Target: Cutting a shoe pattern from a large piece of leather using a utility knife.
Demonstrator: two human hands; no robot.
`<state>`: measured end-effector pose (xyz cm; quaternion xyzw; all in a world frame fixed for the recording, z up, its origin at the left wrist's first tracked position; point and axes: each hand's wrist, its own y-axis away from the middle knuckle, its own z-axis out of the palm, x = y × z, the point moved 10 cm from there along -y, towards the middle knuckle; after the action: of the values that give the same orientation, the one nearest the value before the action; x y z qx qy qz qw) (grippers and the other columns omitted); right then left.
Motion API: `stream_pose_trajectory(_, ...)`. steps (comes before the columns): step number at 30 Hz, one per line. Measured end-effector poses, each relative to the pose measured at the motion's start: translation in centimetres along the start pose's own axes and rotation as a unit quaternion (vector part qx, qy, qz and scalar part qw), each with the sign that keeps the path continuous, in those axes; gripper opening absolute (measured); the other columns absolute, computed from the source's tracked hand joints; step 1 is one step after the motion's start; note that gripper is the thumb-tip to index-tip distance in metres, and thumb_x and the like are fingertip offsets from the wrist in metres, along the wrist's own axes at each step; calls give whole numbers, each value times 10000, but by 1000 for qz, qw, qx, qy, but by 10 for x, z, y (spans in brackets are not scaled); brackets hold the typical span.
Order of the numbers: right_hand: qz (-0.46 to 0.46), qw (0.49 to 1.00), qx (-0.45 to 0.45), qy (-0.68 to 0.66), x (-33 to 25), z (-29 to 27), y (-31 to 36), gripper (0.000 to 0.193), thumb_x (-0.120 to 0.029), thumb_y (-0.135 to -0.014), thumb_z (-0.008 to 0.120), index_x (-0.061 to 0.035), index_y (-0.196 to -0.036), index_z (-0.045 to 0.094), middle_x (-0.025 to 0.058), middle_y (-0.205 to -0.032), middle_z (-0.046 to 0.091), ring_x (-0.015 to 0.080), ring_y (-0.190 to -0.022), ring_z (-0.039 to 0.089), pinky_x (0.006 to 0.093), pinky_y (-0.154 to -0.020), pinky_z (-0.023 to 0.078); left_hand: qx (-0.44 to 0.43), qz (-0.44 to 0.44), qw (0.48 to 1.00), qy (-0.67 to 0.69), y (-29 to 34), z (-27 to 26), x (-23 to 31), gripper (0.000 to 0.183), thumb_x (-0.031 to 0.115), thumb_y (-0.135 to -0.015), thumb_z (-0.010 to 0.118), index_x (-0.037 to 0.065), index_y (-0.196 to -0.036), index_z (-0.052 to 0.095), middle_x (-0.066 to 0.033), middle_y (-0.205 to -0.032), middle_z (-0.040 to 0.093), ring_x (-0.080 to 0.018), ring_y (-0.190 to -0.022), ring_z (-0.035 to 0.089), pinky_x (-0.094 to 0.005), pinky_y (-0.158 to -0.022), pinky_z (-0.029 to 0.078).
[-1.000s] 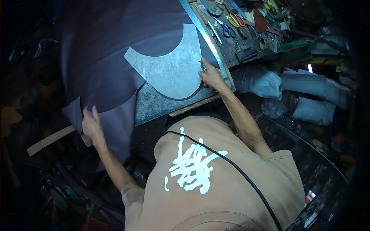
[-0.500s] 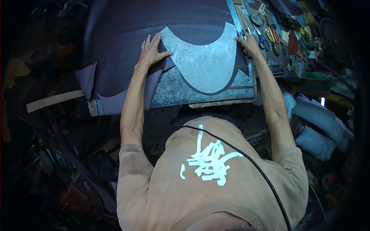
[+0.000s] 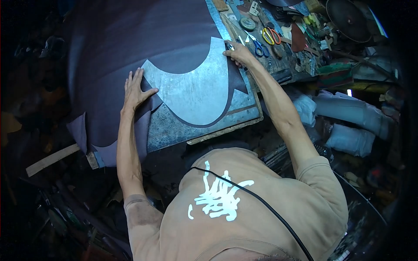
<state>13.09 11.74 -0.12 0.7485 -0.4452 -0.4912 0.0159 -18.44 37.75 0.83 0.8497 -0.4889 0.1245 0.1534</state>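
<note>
A pale grey, U-shaped flat template (image 3: pixel 191 95) with a curved notch at its far side lies on a dark purple-brown leather-like sheet (image 3: pixel 130 35). My left hand (image 3: pixel 136 88) rests spread on the sheet, its thumb and fingertips by the template's left edge. By the template's far right corner, my right hand (image 3: pixel 238 53) is closed, fingers bent around a small, slim thing too hidden to name. The sheet shows as a narrow dark margin along the template's rounded near edge.
The worktable's grey surface (image 3: pixel 167 130) shows near me. On a bench to the right lie blue-handled scissors (image 3: pixel 260 48), yellow- and orange-handled scissors (image 3: pixel 271 35) and a round tape roll (image 3: pixel 247 23). Plastic-wrapped rolls (image 3: pixel 348 108) sit below it. A wooden strip (image 3: pixel 52 159) juts out left.
The whole view has swung, so table, template and hands appear further left and lower. Both hands keep about the same places along the template's edges.
</note>
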Motion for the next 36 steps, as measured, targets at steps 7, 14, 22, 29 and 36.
stream_pose_trajectory(7, -4, 999, -35, 16, -3, 2, -8, 680, -182, -868, 708, -166, -1483, 420, 15, -611, 507, 113, -418, 487, 284, -350, 388, 17, -7, 1000, 9, 14, 3, 8, 1120, 623, -651, 782, 47, -1500, 333, -160, -1570, 307, -369, -1485, 165, -517, -1201, 128)
stream_pose_trajectory(14, -45, 999, -20, 17, 7, -3, -33, 689, -255, -843, 726, -192, -1468, 445, 8, -639, 525, 93, -455, 479, 248, -380, 375, 32, -5, 999, 13, 11, 5, 2, 1117, 632, -662, 771, 41, -1502, 332, -158, -1575, 301, -355, -1490, 157, -504, -1204, 117)
stream_pose_trajectory(22, -69, 995, -69, 17, 6, 1, -35, 666, -254, -857, 739, -155, -1456, 465, 1, -609, 507, 96, -409, 454, 271, -361, 352, 67, -7, 997, 32, 10, 17, -11, 1194, 746, -611, 729, 73, -1513, 330, -111, -1577, 310, -329, -1494, 154, -482, -1217, 103)
stream_pose_trajectory(29, -46, 997, -62, 27, 7, 3, -31, 681, -258, -855, 745, -160, -1463, 455, 0, -611, 508, 99, -395, 450, 271, -349, 344, 86, 12, 996, 31, 17, 22, -13, 1162, 766, -628, 705, 87, -1503, 353, -113, -1576, 310, -337, -1492, 150, -489, -1218, 91)
stream_pose_trajectory(36, -65, 995, -74, 16, 13, 3, -40, 663, -270, -857, 751, -163, -1448, 470, -10, -608, 492, 88, -392, 443, 253, -351, 337, 119, 23, 993, -7, 14, 14, -10, 1086, 743, -674, 694, 80, -1477, 387, -141, -1556, 339, -373, -1471, 207, -531, -1195, 153)
